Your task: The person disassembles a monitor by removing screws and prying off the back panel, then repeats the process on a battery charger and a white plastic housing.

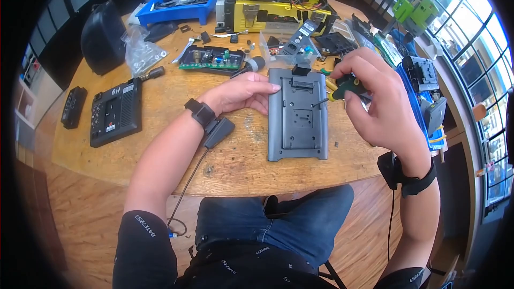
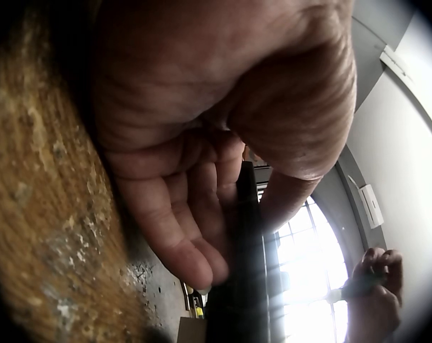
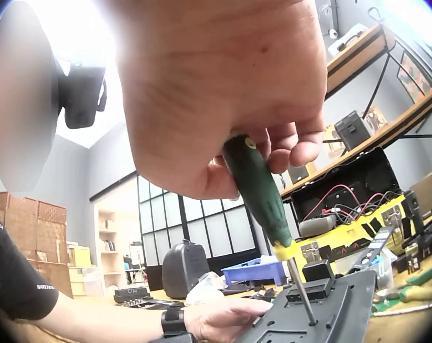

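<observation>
A dark grey plastic panel point(image 1: 282, 128) with screw holes and a black clip at its far end sits before me at the table's front. My left hand point(image 1: 243, 94) grips its left edge, thumb on top and fingers lower down along the side. In the left wrist view the thumb point(image 2: 284, 200) presses against the panel's thin edge point(image 2: 252, 286). With my right hand point(image 1: 383, 101) I hold a screwdriver point(image 3: 257, 186) by its green handle. Its metal shaft slants down from a yellow collar, and the tip stands at a hole in the panel's right half.
A black device point(image 1: 116, 112) lies left on the wooden table point(image 1: 230, 166). Behind the panel are an open circuit board point(image 1: 211, 60), a clear plastic box point(image 1: 270, 48), a blue tray point(image 1: 179, 5) and a yellow toolbox point(image 1: 251, 16). Electronic parts crowd the right edge.
</observation>
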Motion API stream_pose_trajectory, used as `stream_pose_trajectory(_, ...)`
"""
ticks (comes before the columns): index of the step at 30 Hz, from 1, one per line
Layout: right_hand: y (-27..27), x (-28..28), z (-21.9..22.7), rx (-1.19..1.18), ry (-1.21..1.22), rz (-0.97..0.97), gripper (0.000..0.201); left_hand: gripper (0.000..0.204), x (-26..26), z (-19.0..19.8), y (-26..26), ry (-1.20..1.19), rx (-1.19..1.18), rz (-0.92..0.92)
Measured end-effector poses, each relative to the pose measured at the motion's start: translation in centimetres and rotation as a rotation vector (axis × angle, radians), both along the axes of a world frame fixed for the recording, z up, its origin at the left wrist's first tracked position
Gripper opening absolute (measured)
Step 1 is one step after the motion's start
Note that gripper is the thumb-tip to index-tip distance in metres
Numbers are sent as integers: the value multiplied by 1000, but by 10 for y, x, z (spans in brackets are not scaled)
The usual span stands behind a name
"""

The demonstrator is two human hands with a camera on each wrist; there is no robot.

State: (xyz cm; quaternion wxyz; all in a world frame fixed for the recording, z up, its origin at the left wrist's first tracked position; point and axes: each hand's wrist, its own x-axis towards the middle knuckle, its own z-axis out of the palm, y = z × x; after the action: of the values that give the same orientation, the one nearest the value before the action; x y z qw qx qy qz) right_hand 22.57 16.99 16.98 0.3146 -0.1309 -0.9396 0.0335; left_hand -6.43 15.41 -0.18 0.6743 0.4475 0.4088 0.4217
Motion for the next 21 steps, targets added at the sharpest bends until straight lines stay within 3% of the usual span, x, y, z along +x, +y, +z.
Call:
stream_pose_trajectory(2, 0, 3, 3, -8, -102, -54, 14, 35, 0, 0, 1, -5, 0, -12)
stream_pose_trajectory(9, -1, 3, 1, 2, -65, -1, 16, 36, 0, 1, -1, 7, 1, -5)
stream_pose_trajectory(12, 2, 3, -2, -18, -131, -92, 20, 36, 1, 2, 0, 10, 8, -10)
stream_pose_trajectory(15, -7, -4, -2, -28, 64, -24, 15, 36, 0, 2, 0, 12, 6, -3)
stream_pose_trajectory(21, 1, 4, -1, -11, -134, -106, 12, 37, 1, 2, 0, 4, 8, -15)
